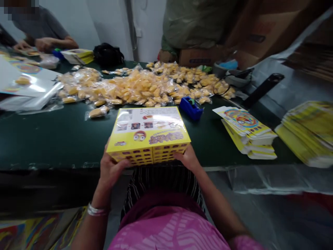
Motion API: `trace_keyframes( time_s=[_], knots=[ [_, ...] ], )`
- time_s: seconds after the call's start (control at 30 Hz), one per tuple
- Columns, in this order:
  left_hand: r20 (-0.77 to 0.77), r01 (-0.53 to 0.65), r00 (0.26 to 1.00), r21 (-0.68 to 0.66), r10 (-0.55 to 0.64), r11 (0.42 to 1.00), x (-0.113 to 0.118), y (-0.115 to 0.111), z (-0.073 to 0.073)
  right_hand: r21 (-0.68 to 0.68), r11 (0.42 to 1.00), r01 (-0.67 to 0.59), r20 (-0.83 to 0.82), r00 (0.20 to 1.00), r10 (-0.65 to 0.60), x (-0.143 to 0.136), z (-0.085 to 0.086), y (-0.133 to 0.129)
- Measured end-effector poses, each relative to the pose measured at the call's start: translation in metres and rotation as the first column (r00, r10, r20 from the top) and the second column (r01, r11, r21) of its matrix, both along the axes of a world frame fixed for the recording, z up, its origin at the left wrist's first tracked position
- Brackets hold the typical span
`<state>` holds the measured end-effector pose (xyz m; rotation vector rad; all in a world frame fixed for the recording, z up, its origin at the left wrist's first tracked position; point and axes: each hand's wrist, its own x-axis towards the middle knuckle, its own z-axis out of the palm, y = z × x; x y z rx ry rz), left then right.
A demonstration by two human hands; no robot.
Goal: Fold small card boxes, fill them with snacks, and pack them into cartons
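A block of printed yellow boxes [151,133] is held at the near edge of the dark green table, its top panel tilted toward me. My left hand [111,166] grips its left near corner, thumb across the front face. On the right near corner my right hand [188,158] is closed, its thumb also on the front face. The other fingers of both hands are hidden by the boxes. Just beyond lies a big heap of yellow pieces [140,85] in clear wrappers. A blue tape dispenser [191,108] stands by the far right corner of the boxes.
Flat yellow cartons [246,126] are stacked to the right, with another pile [310,132] farther right. White printed sheets [28,76] lie at left. A black bag [108,55] sits at the back. Across the table, a person's hands [43,44] work near more cartons [78,56].
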<state>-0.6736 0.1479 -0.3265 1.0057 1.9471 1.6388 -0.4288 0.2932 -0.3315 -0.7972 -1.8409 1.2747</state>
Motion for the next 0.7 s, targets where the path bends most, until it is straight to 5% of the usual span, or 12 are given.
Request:
trace_keyframes(
  time_s=[0.13,0.3,0.4,0.53,0.7],
  knots=[
    [0.001,-0.024,1.0,-0.021,0.024,0.999,-0.009,0.006,0.01,0.029,0.999,-0.043,0.066,0.997,0.041,0.001,0.03,0.01],
    [0.035,0.002,0.999,-0.048,-0.001,0.999,-0.026,0.015,0.074,0.132,0.982,-0.134,0.258,0.961,0.097,-0.008,0.117,0.034],
    [0.088,0.092,0.993,-0.124,-0.081,0.988,-0.047,0.026,0.101,0.023,0.976,-0.217,0.458,0.87,0.183,-0.025,0.148,0.057],
    [0.253,0.188,0.957,-0.177,-0.14,0.966,-0.063,0.039,0.105,-0.231,0.945,-0.231,0.458,0.831,0.315,-0.044,0.143,0.076],
    [0.28,0.152,0.954,-0.159,-0.103,0.976,-0.048,0.025,0.107,-0.125,0.944,-0.306,0.349,0.877,0.331,-0.035,0.131,0.058]
  ],
)
